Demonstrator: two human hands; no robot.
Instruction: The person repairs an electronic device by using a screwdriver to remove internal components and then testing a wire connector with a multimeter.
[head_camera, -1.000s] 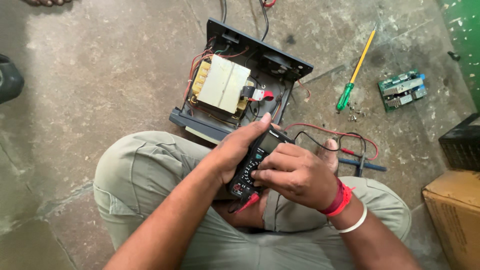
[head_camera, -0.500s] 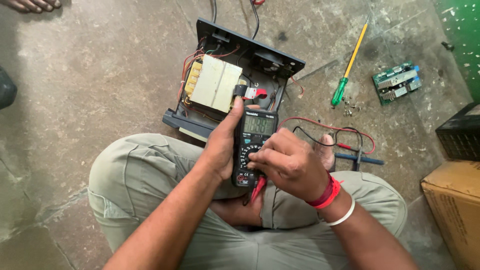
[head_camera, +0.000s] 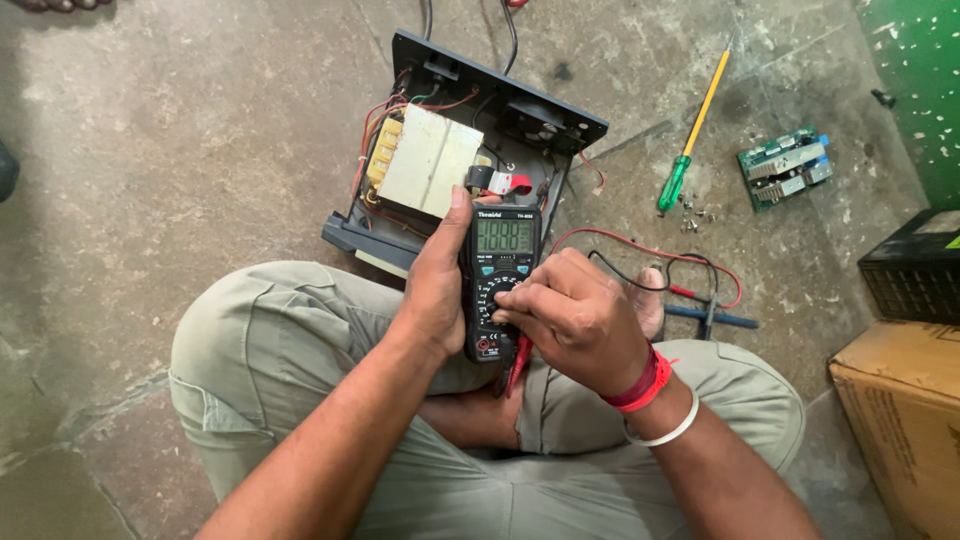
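Left hand (head_camera: 437, 285) in closed grip, right hand (head_camera: 575, 320) fingertips pinching.

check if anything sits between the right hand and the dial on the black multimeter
Nothing visible does. The right hand already has its fingertips on the dial of the multimeter, which the left hand grips from the side.

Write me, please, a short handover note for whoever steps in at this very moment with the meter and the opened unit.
Left hand: wrapped around the black multimeter, held upright over the lap, screen lit.
Right hand: fingertips on the meter's rotary dial.
Things: red and black test leads trail from the meter to the floor on the right, probes lying loose. The opened black unit, its transformer exposed, sits on the concrete just ahead. Green-handled screwdriver, small screws and a green circuit board lie further right.
Done: cover off, meter on.
Left: probes not yet on the unit; nothing measured.
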